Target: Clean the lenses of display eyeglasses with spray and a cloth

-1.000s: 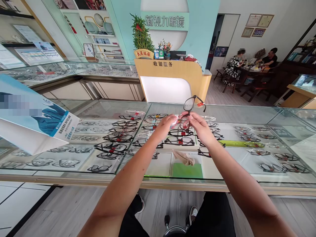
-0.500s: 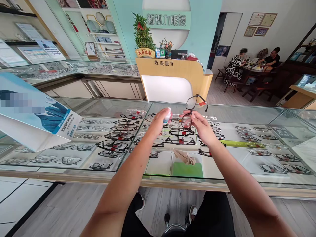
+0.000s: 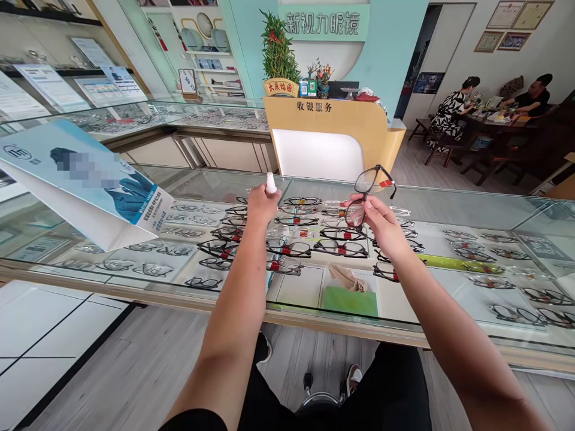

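My left hand (image 3: 263,206) is closed around a small white bottle (image 3: 270,183), whose narrow top sticks up above the fingers. It is over the far part of the glass counter; whether the bottle touches the glass I cannot tell. Between its fingers and thumb, my right hand (image 3: 383,222) grips a pair of dark-framed eyeglasses (image 3: 366,179) with a red tag on it. The glasses are tilted on end, one lens above the other, with a temple sticking out to the right. Beneath both hands, several eyeglass frames (image 3: 344,246) lie in rows inside the display case.
A blue-and-white folded sign (image 3: 96,179) stands on the counter (image 3: 211,173) at left. A green tissue box (image 3: 350,301) with a brown tissue shows near the front edge. Beyond are a wooden cashier desk (image 3: 323,114) and two people seated at a table (image 3: 492,121).
My left hand has moved left with the bottle, away from the eyeglasses, and the bottle's white top now points up. The right hand still holds the glasses. The view has shifted slightly.
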`<state>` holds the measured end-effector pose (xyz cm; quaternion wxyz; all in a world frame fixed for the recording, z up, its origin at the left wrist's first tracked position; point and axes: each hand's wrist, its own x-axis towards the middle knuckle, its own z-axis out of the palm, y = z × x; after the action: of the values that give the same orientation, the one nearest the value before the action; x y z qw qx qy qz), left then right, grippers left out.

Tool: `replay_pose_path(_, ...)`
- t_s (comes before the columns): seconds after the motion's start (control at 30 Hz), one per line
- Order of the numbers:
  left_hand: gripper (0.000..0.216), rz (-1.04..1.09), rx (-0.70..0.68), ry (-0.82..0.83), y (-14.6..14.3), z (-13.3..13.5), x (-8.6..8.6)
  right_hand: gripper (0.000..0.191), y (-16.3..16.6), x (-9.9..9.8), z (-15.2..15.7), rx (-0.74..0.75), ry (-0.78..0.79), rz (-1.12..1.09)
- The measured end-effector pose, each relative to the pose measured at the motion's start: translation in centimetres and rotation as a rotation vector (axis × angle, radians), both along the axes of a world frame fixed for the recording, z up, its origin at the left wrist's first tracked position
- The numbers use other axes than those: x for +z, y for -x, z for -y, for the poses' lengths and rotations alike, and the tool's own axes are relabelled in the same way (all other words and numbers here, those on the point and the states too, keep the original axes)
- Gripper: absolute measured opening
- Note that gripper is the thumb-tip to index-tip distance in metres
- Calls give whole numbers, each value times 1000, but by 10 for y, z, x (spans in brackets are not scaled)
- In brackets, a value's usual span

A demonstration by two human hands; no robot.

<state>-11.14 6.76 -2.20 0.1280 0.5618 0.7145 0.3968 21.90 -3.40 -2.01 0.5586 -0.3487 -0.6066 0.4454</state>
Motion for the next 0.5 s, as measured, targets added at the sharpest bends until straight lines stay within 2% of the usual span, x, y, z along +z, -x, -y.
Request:
replay_pose_path(0.2, 25, -97, 60, 120, 2, 8, 2, 53, -1, 1, 1, 7, -17, 6)
replay_pose_path(0.5, 41, -167, 121, 203, 3, -1, -6, 56, 1, 5, 2, 18, -18, 3)
